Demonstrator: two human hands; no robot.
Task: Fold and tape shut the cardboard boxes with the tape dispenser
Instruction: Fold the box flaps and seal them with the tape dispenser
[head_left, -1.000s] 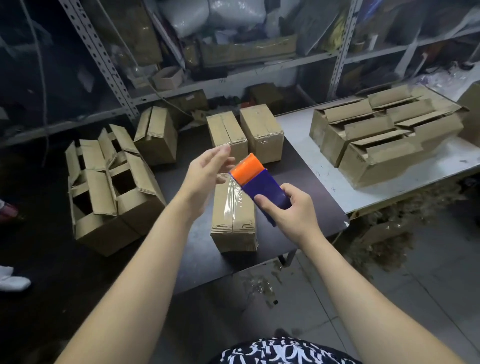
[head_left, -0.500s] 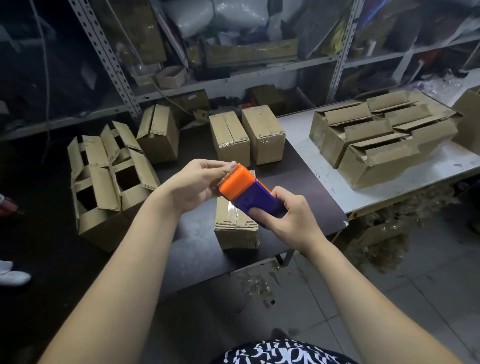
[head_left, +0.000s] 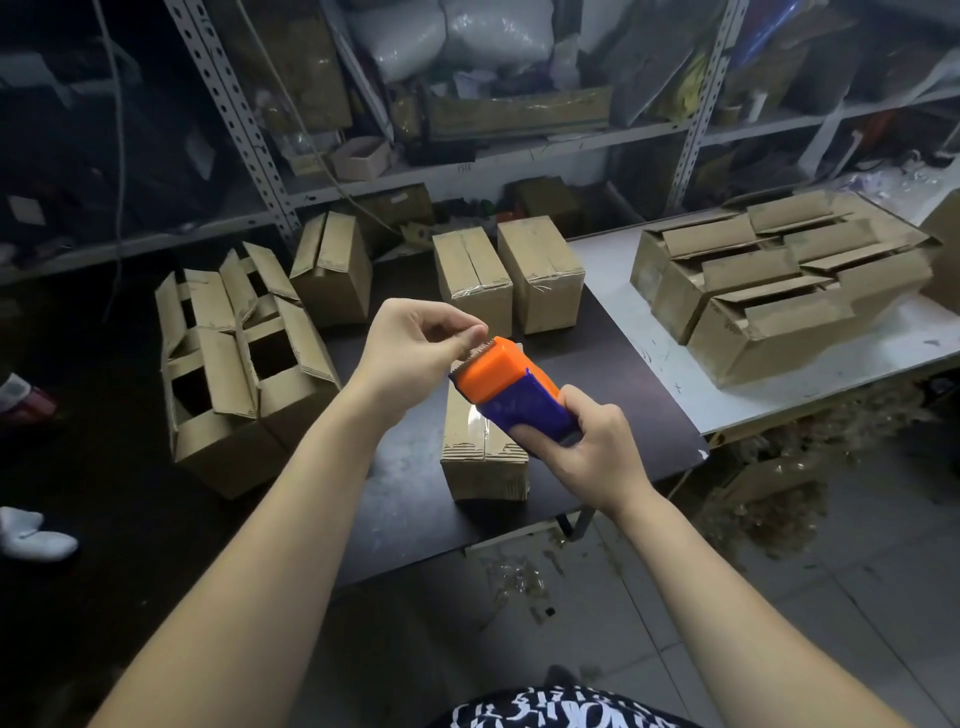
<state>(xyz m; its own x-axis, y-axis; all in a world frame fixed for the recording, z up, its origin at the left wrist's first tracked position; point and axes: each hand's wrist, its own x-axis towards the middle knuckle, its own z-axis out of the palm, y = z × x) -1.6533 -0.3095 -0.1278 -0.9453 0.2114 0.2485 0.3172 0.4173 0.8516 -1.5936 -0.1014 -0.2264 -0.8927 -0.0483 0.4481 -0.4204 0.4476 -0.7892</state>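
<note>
The person is wearing a top (head_left: 561, 709) that is black with white squiggly shapes all over it. Only a little bit of it is showing at the bottom. Both arms are bare, with no sleeves showing. The left hand (head_left: 415, 348) and the right hand (head_left: 597, 447) are wearing nothing.

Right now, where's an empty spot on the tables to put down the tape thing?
Bare dark table left of the near box, and the white table's near edge before the flattened boxes. Crowded by the open boxes.
</note>
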